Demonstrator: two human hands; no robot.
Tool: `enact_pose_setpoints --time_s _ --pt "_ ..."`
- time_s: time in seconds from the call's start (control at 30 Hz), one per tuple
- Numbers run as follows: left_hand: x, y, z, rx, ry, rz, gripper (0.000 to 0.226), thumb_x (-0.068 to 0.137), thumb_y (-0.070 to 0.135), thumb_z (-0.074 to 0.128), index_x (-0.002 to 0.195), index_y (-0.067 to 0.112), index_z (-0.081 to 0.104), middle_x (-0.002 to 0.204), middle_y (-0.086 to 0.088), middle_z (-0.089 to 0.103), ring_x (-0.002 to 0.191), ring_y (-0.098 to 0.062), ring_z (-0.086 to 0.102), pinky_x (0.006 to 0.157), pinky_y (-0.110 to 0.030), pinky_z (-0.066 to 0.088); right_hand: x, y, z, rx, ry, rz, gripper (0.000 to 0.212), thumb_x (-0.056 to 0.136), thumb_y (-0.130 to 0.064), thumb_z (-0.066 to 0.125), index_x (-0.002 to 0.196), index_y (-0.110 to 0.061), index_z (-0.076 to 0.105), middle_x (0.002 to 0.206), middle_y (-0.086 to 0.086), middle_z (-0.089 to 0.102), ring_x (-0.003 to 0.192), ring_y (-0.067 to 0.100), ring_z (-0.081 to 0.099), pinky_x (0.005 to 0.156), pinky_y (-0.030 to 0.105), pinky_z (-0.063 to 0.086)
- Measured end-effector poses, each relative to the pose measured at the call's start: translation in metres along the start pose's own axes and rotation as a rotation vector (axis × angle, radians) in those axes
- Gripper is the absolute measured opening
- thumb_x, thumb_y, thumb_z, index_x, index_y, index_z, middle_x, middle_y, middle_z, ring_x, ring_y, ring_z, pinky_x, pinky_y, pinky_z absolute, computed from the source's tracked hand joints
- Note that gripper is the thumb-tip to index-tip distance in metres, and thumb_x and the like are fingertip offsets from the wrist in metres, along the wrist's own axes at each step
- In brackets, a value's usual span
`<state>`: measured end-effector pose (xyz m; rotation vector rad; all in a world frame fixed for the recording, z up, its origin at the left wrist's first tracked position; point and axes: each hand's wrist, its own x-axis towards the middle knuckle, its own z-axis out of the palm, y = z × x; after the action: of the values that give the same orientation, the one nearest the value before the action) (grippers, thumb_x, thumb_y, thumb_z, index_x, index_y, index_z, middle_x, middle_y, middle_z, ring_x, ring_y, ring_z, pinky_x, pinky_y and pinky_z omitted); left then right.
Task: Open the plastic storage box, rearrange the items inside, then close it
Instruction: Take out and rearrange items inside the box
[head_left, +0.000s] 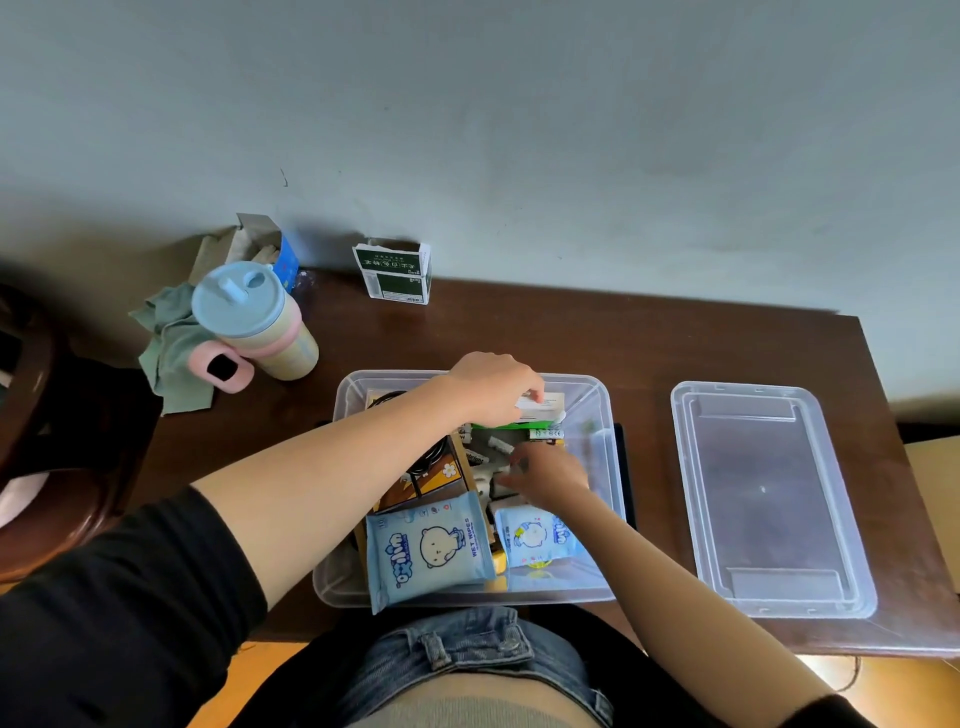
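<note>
While the lid (769, 499) lies off to the right on the counter (519, 332), the open storage box (343, 571) sits near the person, mid-rearranging. The left hand (493, 387) pinches a white carton (543, 405) at the far end; lift it clear before shifting anything. The right hand (550, 475) curls among small loose bits; what its grip holds, I cannot tell. Keep the wet wipes pack (428, 548) flat so the lid seats.
</note>
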<state>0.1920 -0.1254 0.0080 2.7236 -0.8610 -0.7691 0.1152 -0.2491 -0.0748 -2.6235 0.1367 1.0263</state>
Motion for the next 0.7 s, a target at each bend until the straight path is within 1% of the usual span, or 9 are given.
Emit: enact_pose_setpoints --time_s 0.1,0.2,0.23,0.3,0.37,0.47,0.53,0.63,0.7 --pt "0.000 0.000 0.000 -0.002 -0.004 -0.003 0.037 0.092 0.015 0.051 0.125 0.032 0.057 0.114 -0.004 0.063 0.084 -0.020 0.052 0.060 -0.029 0.029 0.003 0.004 -0.004 0.077 -0.025 -0.002 0.031 0.094 -0.043 0.049 0.108 -0.021 0.066 0.101 0.004 0.069 0.092 0.023 0.062 0.066 0.027 0.044" --pt "0.001 0.001 0.000 0.003 -0.002 -0.003 0.038 0.092 0.015 0.051 0.125 0.032 0.057 0.116 -0.005 0.062 0.097 -0.024 0.058 0.065 -0.029 0.032 0.007 0.005 -0.007 0.096 -0.107 0.033 0.037 0.093 -0.040 0.052 0.097 -0.008 0.069 0.087 0.007 0.066 0.080 0.024 0.059 0.066 0.029 0.043" --pt "0.001 0.001 0.000 0.001 -0.003 -0.005 0.037 0.092 0.016 0.051 0.125 0.032 0.056 0.116 -0.005 0.062 0.094 -0.023 0.057 0.064 -0.029 0.032 0.007 0.004 -0.004 0.053 -0.121 0.042 0.038 0.092 -0.040 0.054 0.096 -0.005 0.068 0.083 0.007 0.062 0.076 0.023 0.057 0.065 0.028 0.043" --pt "0.001 0.001 0.000 -0.004 -0.003 -0.011 0.037 0.093 0.016 0.051 0.126 0.032 0.056 0.114 -0.005 0.062 0.085 -0.021 0.053 0.062 -0.029 0.031 0.006 0.004 0.003 -0.003 -0.058 0.059 0.030 0.090 -0.036 0.058 0.092 -0.007 0.066 0.080 0.006 0.059 0.076 0.024 0.057 0.065 0.030 0.047" --pt "-0.001 0.001 0.000 0.001 -0.002 -0.016 0.037 0.093 0.016 0.051 0.126 0.032 0.056 0.114 -0.005 0.062 0.088 -0.023 0.056 0.062 -0.030 0.030 0.005 0.004 0.009 -0.001 0.089 0.050 0.018 0.088 -0.029 0.058 0.092 -0.012 0.060 0.082 0.006 0.061 0.080 0.028 0.060 0.063 0.032 0.047" --pt "-0.002 0.002 -0.001 0.008 0.005 -0.017 0.036 0.094 0.019 0.051 0.126 0.032 0.056 0.115 -0.006 0.062 0.090 -0.025 0.057 0.063 -0.029 0.030 0.007 0.000 0.011 -0.020 0.254 -0.038 0.028 0.088 -0.027 0.058 0.113 -0.017 0.051 0.096 0.006 0.067 0.090 0.031 0.062 0.059 0.031 0.039" --pt "-0.002 0.003 -0.001 0.010 0.000 -0.018 0.036 0.093 0.020 0.052 0.127 0.032 0.056 0.116 -0.006 0.062 0.094 -0.026 0.058 0.064 -0.029 0.030 0.011 -0.003 0.010 -0.099 0.267 -0.065 0.029 0.090 -0.024 0.055 0.118 -0.018 0.050 0.102 0.008 0.068 0.093 0.033 0.063 0.061 0.031 0.040" --pt "-0.002 0.003 -0.001 0.014 -0.012 -0.014 0.037 0.094 0.021 0.053 0.128 0.033 0.055 0.116 -0.007 0.061 0.098 -0.027 0.059 0.066 -0.029 0.033 0.017 -0.005 0.007 -0.239 0.235 -0.093 0.021 0.092 -0.015 0.052 0.113 -0.015 0.055 0.102 0.009 0.068 0.093 0.032 0.064 0.063 0.031 0.041" --pt "-0.002 0.002 -0.001 0.014 -0.009 -0.015 0.037 0.093 0.021 0.052 0.128 0.033 0.055 0.116 -0.007 0.062 0.099 -0.028 0.059 0.068 -0.030 0.034 0.019 -0.007 0.003 -0.296 0.209 -0.124 0.022 0.091 -0.010 0.051 0.111 -0.015 0.059 0.102 0.008 0.069 0.093 0.030 0.065 0.065 0.030 0.043"
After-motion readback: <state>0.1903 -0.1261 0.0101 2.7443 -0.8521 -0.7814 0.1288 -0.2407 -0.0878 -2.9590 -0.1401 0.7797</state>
